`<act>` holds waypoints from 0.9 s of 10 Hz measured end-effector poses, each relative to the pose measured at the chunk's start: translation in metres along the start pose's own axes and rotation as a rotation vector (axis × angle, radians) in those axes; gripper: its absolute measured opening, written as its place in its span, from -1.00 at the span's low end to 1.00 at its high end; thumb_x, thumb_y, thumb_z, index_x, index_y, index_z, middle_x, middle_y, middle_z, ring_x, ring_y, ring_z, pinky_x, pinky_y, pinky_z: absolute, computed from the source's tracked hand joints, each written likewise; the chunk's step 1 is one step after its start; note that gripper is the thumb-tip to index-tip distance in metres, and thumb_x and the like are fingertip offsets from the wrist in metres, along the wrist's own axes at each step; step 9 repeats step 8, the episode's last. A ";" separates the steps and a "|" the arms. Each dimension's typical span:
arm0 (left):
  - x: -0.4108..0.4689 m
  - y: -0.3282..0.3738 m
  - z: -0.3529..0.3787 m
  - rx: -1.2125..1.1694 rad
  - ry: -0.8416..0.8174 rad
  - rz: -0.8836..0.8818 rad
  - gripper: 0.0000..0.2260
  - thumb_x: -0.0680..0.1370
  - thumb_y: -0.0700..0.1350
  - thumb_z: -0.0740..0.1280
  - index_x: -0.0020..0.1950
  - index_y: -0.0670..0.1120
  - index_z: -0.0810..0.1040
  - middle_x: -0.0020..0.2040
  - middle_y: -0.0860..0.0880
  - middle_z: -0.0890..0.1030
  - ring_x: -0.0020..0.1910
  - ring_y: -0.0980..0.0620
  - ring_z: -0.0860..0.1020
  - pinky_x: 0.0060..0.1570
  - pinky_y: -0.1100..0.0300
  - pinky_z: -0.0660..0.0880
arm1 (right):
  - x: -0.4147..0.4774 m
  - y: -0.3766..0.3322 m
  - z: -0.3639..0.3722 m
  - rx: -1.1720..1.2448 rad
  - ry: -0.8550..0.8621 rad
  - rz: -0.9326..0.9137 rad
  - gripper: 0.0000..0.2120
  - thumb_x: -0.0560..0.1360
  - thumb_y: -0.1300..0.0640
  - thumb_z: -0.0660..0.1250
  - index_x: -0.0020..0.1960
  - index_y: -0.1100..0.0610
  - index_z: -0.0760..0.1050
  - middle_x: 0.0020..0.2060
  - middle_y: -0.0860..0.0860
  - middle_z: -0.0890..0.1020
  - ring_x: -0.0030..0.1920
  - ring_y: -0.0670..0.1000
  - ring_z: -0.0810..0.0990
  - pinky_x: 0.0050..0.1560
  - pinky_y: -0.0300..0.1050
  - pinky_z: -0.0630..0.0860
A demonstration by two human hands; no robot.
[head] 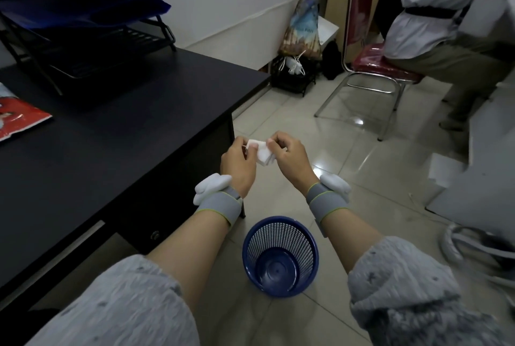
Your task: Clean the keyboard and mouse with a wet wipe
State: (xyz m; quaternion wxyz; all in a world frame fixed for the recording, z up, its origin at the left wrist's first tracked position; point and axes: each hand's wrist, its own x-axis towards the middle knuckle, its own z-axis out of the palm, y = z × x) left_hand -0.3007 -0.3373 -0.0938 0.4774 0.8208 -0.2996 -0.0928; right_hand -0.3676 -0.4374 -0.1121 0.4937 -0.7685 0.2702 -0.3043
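Far left: red printed packet (19,120) at the edge of the black desk (125,128). Behind it, a black wire tray rack (83,47) stands on the desk with blue and yellow folders on its upper tiers.

Left arm: forearm stretched forward and angled inward, grey sleeve bunched below the elbow. Grey wrist band (220,205) carries a white pod on its outer side. Left hand (238,164) is raised just off the desk's near corner, back of the hand to the camera. Thumb and forefinger pinch the left edge of the wipe, other fingers curled in.

Wet wipe (262,153): white, folded and crumpled, held in the air between the two hands, over the tiled floor, touching neither desk nor floor.

Right hand (289,157): mirrors the left, level with it and close beside it. Fingers are curled, fingertips and thumb nip the wipe's right edge. Right forearm angles inward, same band-and-pod (327,202) on the wrist.

Below, between the forearms: blue mesh wastebasket (303,237) upright on the floor, nearer the camera than the hands.

Right side: bags (301,28) against the wall, then a chrome chair with a red seat (384,65). A person in a white shirt (434,25) sits on it, turned away.
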 end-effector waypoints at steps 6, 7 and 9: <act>-0.040 -0.037 0.043 0.182 -0.296 -0.111 -0.75 0.58 -0.16 0.24 0.21 -0.21 0.54 0.13 -0.18 0.61 0.10 -0.12 0.56 0.14 0.07 0.48 | -0.046 0.071 -0.033 -0.327 -0.209 0.114 -0.83 0.52 0.11 0.25 -0.17 0.15 0.54 -0.23 0.11 0.61 -0.20 0.09 0.51 -0.17 -0.01 0.44; -0.039 -0.044 0.046 0.266 -0.377 -0.133 -0.67 0.61 -0.12 0.20 0.34 -0.20 0.45 0.28 -0.18 0.52 0.27 -0.13 0.47 0.27 0.07 0.39 | -0.050 0.085 -0.033 -0.412 -0.264 0.118 -0.82 0.52 0.03 0.27 -0.16 0.10 0.57 -0.27 0.05 0.61 -0.25 0.02 0.51 -0.21 -0.08 0.43; -0.036 -0.043 0.046 0.293 -0.369 -0.154 -0.66 0.62 -0.10 0.19 0.36 -0.19 0.43 0.30 -0.18 0.50 0.29 -0.13 0.45 0.27 0.08 0.38 | -0.053 0.096 -0.031 -0.509 -0.328 0.143 -0.75 0.51 -0.05 0.27 -0.11 0.11 0.60 -0.24 -0.01 0.61 -0.22 -0.01 0.53 -0.19 -0.09 0.46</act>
